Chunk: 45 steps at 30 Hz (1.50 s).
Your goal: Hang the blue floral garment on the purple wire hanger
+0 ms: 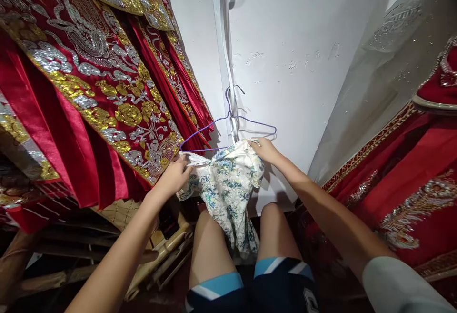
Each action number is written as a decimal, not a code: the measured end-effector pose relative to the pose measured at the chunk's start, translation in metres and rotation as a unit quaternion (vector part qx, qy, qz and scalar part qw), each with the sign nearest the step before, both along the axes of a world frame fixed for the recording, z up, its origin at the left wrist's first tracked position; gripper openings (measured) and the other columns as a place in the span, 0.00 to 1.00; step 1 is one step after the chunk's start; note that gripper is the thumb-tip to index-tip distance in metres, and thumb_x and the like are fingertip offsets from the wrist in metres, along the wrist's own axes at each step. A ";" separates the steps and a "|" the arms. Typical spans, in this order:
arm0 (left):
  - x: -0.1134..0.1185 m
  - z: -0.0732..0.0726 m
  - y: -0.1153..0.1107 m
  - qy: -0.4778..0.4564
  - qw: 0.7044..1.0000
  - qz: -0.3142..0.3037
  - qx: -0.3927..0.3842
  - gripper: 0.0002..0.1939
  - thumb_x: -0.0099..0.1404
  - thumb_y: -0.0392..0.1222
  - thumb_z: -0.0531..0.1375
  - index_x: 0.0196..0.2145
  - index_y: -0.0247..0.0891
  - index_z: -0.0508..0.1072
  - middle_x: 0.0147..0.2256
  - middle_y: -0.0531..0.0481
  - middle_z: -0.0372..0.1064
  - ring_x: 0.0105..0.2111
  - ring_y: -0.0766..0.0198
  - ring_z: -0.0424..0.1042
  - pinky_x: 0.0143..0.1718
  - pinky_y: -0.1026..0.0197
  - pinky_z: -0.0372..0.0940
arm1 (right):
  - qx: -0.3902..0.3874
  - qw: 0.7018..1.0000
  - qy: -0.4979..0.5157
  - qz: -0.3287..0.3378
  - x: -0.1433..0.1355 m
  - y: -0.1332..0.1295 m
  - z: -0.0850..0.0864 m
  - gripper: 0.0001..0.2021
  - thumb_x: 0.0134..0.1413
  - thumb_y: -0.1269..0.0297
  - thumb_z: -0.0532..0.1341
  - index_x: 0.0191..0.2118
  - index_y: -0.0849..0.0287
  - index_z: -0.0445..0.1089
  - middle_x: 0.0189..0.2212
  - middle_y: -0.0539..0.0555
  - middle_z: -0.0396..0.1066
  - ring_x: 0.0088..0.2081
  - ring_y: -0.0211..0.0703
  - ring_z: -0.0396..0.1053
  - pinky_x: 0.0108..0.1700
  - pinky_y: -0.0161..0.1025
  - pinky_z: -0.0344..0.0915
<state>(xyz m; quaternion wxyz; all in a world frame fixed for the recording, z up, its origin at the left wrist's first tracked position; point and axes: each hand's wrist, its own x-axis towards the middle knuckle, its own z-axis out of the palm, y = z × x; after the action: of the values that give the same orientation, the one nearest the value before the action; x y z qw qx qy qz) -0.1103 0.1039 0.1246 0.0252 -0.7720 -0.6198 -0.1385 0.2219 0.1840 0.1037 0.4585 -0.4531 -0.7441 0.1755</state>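
Note:
A white garment with a blue-green floral print [228,184] hangs down in front of my knees. My left hand [177,176] is closed on its upper left edge, near the left end of a purple wire hanger [205,128]. At the upper right edge of the garment, my right hand [263,150] grips the cloth, fingers partly hidden by it. The hanger's left end reaches the garment's opening, while its right arm shows bare above the cloth. Its hook sits by a white cable on the wall.
Red embroidered costumes with gold and silver sequins [117,89] hang at the left. More red embroidered cloth [410,184] hangs at the right, beside clear plastic sheeting [378,51]. A white wall [285,32] stands ahead. A bamboo frame [167,251] is at the lower left.

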 end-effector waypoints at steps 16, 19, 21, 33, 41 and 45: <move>0.023 0.004 0.011 -0.127 0.985 0.014 0.119 0.11 0.65 0.46 0.49 0.27 0.41 0.62 0.37 0.39 0.73 0.41 0.49 0.73 0.44 0.52 0.66 | -0.009 0.972 -0.166 -0.167 0.031 -0.032 0.021 0.14 0.56 0.53 0.61 0.31 0.59 0.75 0.24 0.56 0.71 0.28 0.46 0.65 0.29 0.37 0.50; 0.033 0.012 0.008 -0.167 0.963 -0.087 0.194 0.09 0.68 0.44 0.50 0.32 0.39 0.65 0.46 0.39 0.72 0.49 0.50 0.71 0.51 0.51 0.65 | -0.017 0.972 -0.178 -0.153 0.033 -0.039 0.024 0.14 0.55 0.54 0.62 0.29 0.60 0.74 0.23 0.56 0.71 0.28 0.46 0.65 0.29 0.38 0.50; 0.041 0.020 0.009 -0.205 0.946 -0.129 0.215 0.08 0.69 0.42 0.51 0.39 0.38 0.68 0.47 0.41 0.72 0.49 0.53 0.71 0.52 0.53 0.64 | -0.029 0.982 -0.157 -0.100 0.037 -0.047 0.021 0.14 0.55 0.53 0.63 0.32 0.60 0.76 0.26 0.55 0.72 0.29 0.46 0.66 0.31 0.37 0.54; 0.054 0.025 0.024 -0.194 0.944 -0.164 0.212 0.15 0.69 0.36 0.49 0.46 0.36 0.73 0.40 0.44 0.71 0.41 0.57 0.71 0.46 0.55 0.65 | 0.027 0.989 -0.074 -0.125 0.103 -0.052 0.029 0.46 0.52 0.50 0.65 0.72 0.61 0.49 0.45 0.62 0.76 0.44 0.57 0.72 0.44 0.47 0.67; 0.039 0.045 0.021 -0.221 0.946 -0.022 0.235 0.13 0.70 0.47 0.52 0.42 0.37 0.71 0.42 0.42 0.69 0.45 0.53 0.69 0.47 0.56 0.62 | -0.163 0.979 -0.101 0.068 0.106 -0.068 0.085 0.23 0.52 0.40 0.64 0.27 0.59 0.76 0.24 0.53 0.73 0.27 0.44 0.68 0.28 0.39 0.60; 0.038 0.054 0.016 -0.195 0.964 0.014 0.179 0.18 0.71 0.52 0.50 0.29 0.39 0.65 0.26 0.51 0.65 0.29 0.60 0.64 0.32 0.60 0.55 | -0.272 0.944 -0.108 0.154 0.117 -0.069 0.114 0.23 0.47 0.40 0.67 0.22 0.57 0.73 0.20 0.52 0.70 0.24 0.40 0.64 0.25 0.38 0.59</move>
<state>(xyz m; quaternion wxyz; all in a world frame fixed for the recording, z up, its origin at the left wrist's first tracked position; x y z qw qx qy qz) -0.0726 0.1196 0.1786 0.0437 -0.7043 -0.5883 -0.3948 0.3387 0.1147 0.2173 0.2020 -0.4565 -0.7739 0.3898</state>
